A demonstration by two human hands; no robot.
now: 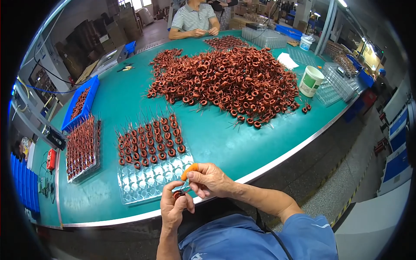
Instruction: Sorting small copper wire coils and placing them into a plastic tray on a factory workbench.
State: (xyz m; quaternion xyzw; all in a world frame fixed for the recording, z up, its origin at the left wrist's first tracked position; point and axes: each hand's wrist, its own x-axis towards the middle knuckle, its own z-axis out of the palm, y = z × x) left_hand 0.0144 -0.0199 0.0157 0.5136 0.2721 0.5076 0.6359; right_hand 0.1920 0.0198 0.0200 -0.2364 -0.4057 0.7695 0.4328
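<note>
Close to my body, over the table's front edge, my left hand (172, 205) pinches a small ring coil (177, 194) wound with copper-red wire. My right hand (212, 180) is closed just above it, an orange cover (189, 171) showing at its index finger. Its fingertips meet thin, wire-like ends at the coil; exactly what they grip is too small to tell. Just beyond my hands lies a clear plastic tray (143, 196) with round pockets. Upright ring coils (150, 141) with leads fill its far rows, while its near pockets hold none.
A large heap of ring coils (234, 78) covers the table's (208, 138) middle. At left are another filled tray (82, 149) and a blue bin (89, 97) of coils. A white-green bucket (310, 81) and clear trays (331, 91) stand right. Across sits a person in a striped shirt (195, 19).
</note>
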